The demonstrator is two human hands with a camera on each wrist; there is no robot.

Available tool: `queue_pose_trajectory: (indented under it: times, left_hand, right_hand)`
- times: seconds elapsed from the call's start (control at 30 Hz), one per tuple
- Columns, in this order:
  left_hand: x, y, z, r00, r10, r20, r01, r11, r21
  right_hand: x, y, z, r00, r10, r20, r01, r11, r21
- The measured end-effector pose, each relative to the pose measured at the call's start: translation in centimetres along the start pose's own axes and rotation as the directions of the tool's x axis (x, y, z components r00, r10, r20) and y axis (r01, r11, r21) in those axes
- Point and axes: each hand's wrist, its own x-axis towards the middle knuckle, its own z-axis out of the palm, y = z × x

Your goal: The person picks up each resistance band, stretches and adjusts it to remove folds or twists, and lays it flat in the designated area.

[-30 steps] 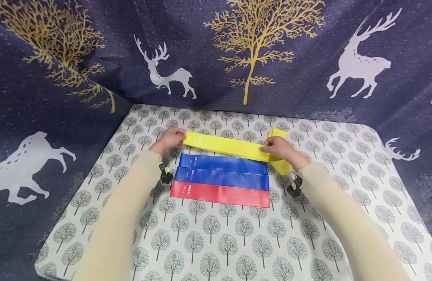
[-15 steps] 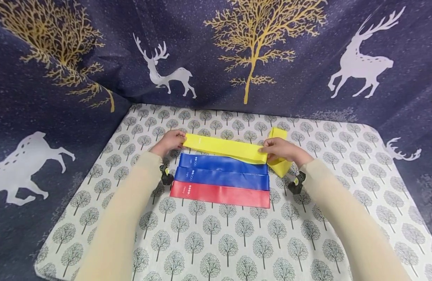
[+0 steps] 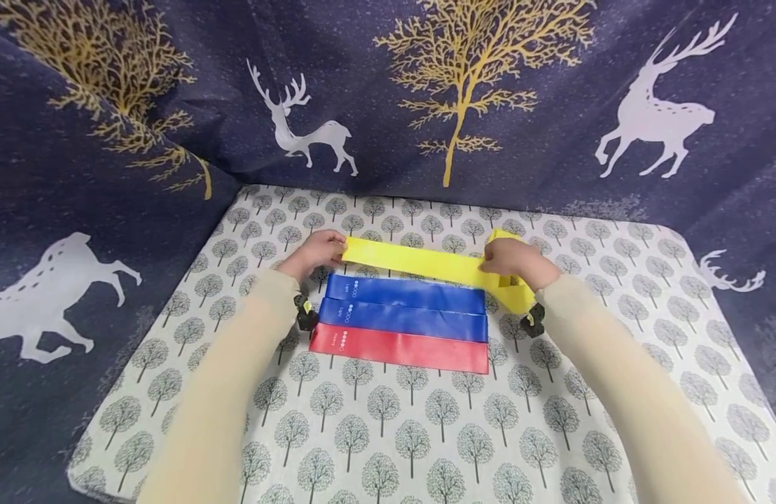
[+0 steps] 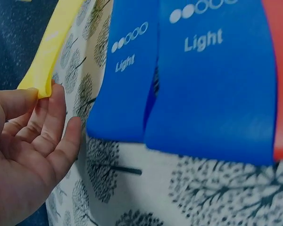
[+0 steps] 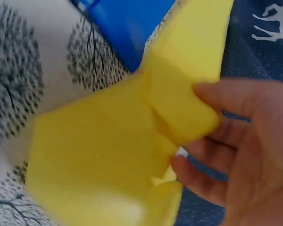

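A yellow resistance band stretches between both hands at the back of the cloth. My left hand pinches its left end between thumb and fingers; the left wrist view shows the other fingers half curled. The right hand grips yellow band material at the other end. More yellow band lies folded under and beside that hand; whether it is a separate band I cannot tell. Just in front, two blue bands marked "Light" lie flat with overlapping edges. A red band marked "Heavy" lies nearest to me.
A white cloth with printed trees covers the table. Behind it and at the sides hangs a dark blue curtain with deer and gold trees. Small dark wrist cameras sit at each cuff.
The right hand has shifted slightly right and now covers the spot where the yellow band's right end showed half a second ago. The blue and red bands stay put.
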Motion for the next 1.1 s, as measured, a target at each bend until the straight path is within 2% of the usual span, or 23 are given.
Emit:
queue_pose_trajectory:
  times: [0.1, 0.17, 0.23, 0.27, 0.3, 0.37, 0.47, 0.5, 0.57, 0.63, 0.7, 0.77, 0.8, 0.9, 1.0, 1.03, 1.1]
  left_hand:
    - [0.1, -0.2, 0.2, 1.0, -0.002, -0.004, 0.002, 1.0, 0.026]
    - [0.1, -0.4, 0.2, 1.0, -0.009, -0.014, 0.009, 1.0, 0.027]
    - [0.1, -0.6, 0.0, 0.999, -0.02, -0.027, 0.021, 0.999, 0.032]
    - [0.0, -0.7, -0.1, 0.999, -0.025, -0.033, 0.026, 0.999, 0.031]
    - [0.0, -0.8, -0.2, 0.999, -0.028, -0.04, 0.029, 0.999, 0.026]
    - [-0.1, -0.9, -0.5, 0.998, -0.032, -0.05, 0.033, 0.999, 0.021]
    - [0.0, -1.0, -0.7, 0.998, -0.032, -0.056, 0.033, 0.999, 0.01]
    - [0.0, -1.0, -0.8, 0.998, -0.033, -0.056, 0.033, 0.999, 0.006]
    - [0.0, -1.0, -0.9, 0.998, -0.033, -0.058, 0.034, 0.999, 0.01]
    - [0.0, -1.1, -1.0, 0.998, -0.036, -0.058, 0.037, 0.999, 0.015]
    - [-0.1, -1.2, -1.1, 0.997, -0.043, -0.058, 0.044, 0.999, 0.015]
    - [-0.1, -1.3, -1.2, 0.997, -0.05, -0.053, 0.051, 0.999, 0.012]
    - [-0.2, -1.3, -1.3, 0.997, -0.05, -0.051, 0.051, 0.999, 0.015]
    - [-0.3, -1.4, -1.5, 0.998, -0.047, -0.051, 0.049, 0.998, 0.039]
    - [-0.3, -1.6, -1.6, 0.998, -0.044, -0.054, 0.048, 0.997, 0.064]
    - [-0.4, -1.6, -1.6, 0.998, -0.044, -0.051, 0.048, 0.997, 0.067]
    - [-0.4, -1.7, -1.6, 0.998, -0.039, -0.041, 0.042, 0.997, 0.065]
  right_hand:
    - [0.1, -0.2, 0.3, 0.989, 0.055, -0.136, -0.054, 0.998, 0.013]
    - [0.4, -0.1, 0.8, 0.983, 0.055, -0.173, -0.036, 0.993, 0.111]
    - [0.6, 0.2, 1.3, 0.985, 0.047, -0.167, -0.004, 0.969, 0.246]
    - [0.8, 0.4, 1.6, 0.987, 0.048, -0.152, 0.007, 0.94, 0.342]
    - [0.9, 0.6, 1.8, 0.99, 0.055, -0.131, 0.009, 0.896, 0.444]
    - [1.1, 0.9, 2.1, 0.994, 0.073, -0.08, -0.007, 0.78, 0.626]
    - [1.2, 1.1, 2.3, 0.996, 0.08, -0.025, -0.03, 0.62, 0.784]
    - [1.2, 1.1, 2.3, 0.997, 0.08, -0.016, -0.034, 0.589, 0.807]
    - [1.2, 1.0, 2.3, 0.997, 0.082, -0.008, -0.039, 0.555, 0.831]
    - [1.3, 0.7, 2.5, 0.997, 0.081, 0.001, -0.044, 0.532, 0.845]
    - [1.3, 0.5, 2.9, 0.996, 0.084, 0.013, -0.055, 0.523, 0.85]
    - [1.3, 0.4, 3.4, 0.996, 0.083, 0.02, -0.061, 0.526, 0.848]
    - [1.2, 0.3, 3.6, 0.997, 0.082, 0.014, -0.057, 0.551, 0.832]
    - [1.1, 0.5, 4.1, 0.996, 0.085, -0.04, -0.027, 0.664, 0.748]
    - [0.9, 0.8, 4.1, 0.991, 0.066, -0.119, 0.016, 0.81, 0.587]
    - [0.9, 0.9, 4.1, 0.989, 0.056, -0.139, 0.027, 0.846, 0.533]
    - [0.9, 1.2, 3.9, 0.986, 0.035, -0.161, 0.041, 0.896, 0.443]
